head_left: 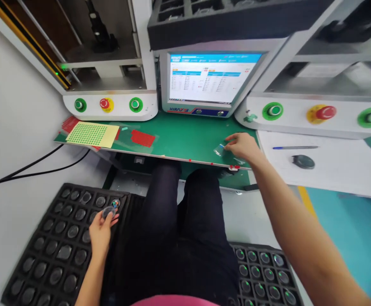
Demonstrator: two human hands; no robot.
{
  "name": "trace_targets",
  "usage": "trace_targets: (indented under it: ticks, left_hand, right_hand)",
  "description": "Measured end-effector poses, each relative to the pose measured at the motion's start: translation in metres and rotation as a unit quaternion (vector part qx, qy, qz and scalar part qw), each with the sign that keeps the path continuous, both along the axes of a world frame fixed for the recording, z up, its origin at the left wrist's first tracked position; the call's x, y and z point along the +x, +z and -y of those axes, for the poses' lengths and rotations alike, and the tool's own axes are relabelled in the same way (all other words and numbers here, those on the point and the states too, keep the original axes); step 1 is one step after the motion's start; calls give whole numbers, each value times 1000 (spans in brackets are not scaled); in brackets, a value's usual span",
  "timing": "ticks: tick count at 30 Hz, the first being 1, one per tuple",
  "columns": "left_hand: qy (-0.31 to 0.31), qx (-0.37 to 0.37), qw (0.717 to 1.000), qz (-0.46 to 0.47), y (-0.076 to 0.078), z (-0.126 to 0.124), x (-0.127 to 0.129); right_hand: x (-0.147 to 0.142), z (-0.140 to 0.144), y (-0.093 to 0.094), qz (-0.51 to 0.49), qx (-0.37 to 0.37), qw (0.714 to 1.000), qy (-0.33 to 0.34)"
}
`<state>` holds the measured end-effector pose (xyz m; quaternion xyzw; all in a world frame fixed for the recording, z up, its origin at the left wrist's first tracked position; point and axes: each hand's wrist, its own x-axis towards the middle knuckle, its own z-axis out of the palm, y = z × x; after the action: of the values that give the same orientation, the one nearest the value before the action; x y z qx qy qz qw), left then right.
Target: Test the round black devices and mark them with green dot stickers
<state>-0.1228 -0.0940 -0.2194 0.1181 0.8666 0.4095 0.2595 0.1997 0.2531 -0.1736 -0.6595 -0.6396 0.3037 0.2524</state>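
My left hand (101, 229) reaches down over a black foam tray (45, 250) at my left knee and grips a small round disc part (109, 211) at its fingertips. Another round part with a coloured sheen (115, 203) lies in the pocket just beyond it. My right hand (243, 146) is stretched out to the green mat (179, 136), fingertips pinching a small clear film piece (219, 149) near the mat's front edge. A second black tray (265, 272) with round parts lies at my right knee.
A monitor (209, 78) stands behind the mat, flanked by two machines with green and red buttons (106, 104) (324, 113). A yellow sheet of green dots (91, 134) and red label strips (142, 138) lie at left. A pen (295, 147) and a black cap (303, 161) rest on the white table.
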Motion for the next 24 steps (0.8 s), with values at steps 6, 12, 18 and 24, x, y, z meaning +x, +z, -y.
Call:
trace_targets:
  ticks: [6, 12, 18, 24]
  left_hand:
    - [-63, 129, 976, 166, 30, -30, 56]
    - [-136, 229, 908, 322, 57, -47, 102]
    - [-135, 295, 818, 474, 72, -56, 118]
    - [-127, 277, 712, 633, 75, -54, 115]
  right_hand:
    - [-8, 61, 37, -158, 55, 986, 18]
    - [-29, 158, 55, -357, -26, 929, 91]
    - [-40, 215, 44, -454, -129, 876, 97]
    - [-42, 232, 41, -500, -157, 848, 81]
